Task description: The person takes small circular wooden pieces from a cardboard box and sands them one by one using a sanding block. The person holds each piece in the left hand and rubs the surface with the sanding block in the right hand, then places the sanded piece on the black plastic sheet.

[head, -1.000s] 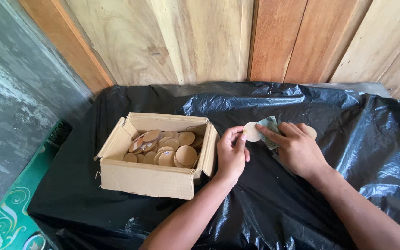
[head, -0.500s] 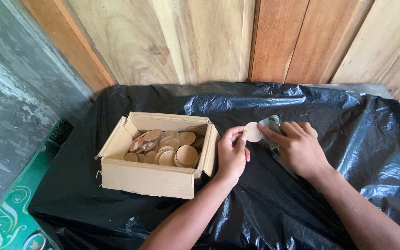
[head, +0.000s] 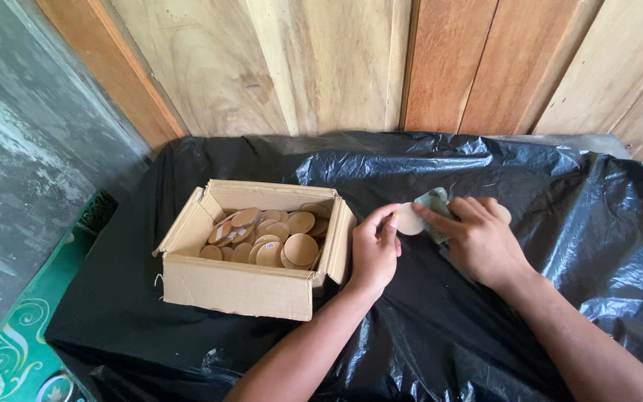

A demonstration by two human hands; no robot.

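Your left hand [head: 374,249] and right hand [head: 478,238] both pinch one round wooden disc [head: 409,220] between fingertips, just above the black plastic sheet [head: 560,223]. Your right hand also presses a greenish cloth [head: 434,201]. Just left sits an open brown cardboard box [head: 236,286] of similar discs [head: 277,238], one bearing a small white sticker.

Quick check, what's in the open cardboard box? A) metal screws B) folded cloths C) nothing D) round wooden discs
D: the cardboard box on the black plastic sheet holds a pile of round wooden discs; the left hand and right hand hold one more disc beside it.
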